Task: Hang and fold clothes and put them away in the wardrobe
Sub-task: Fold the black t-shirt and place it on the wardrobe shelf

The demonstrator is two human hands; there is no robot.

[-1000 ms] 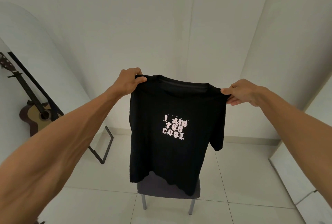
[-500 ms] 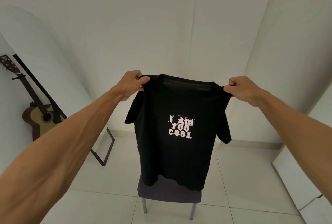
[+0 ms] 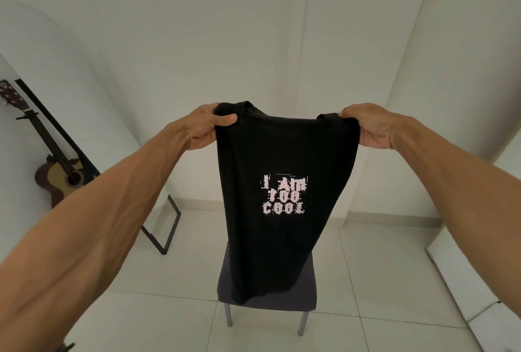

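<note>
Folding barely begun, stowing undone: gripped black T-shirt [image 3: 284, 154] by shoulders in left hand [image 3: 207, 127] and right hand [image 3: 370, 127] above chair [image 3: 307, 299].

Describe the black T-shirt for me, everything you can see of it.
The black T-shirt looks like soft knit cloth, with a pale distressed print reading I AM TOO COOL on the side facing the camera. It hangs upright in the air, narrowing downward, sleeves out of sight. The left grip and right grip each hold a bunched shoulder. Its hem hangs before the grey chair; contact cannot be told.
</note>
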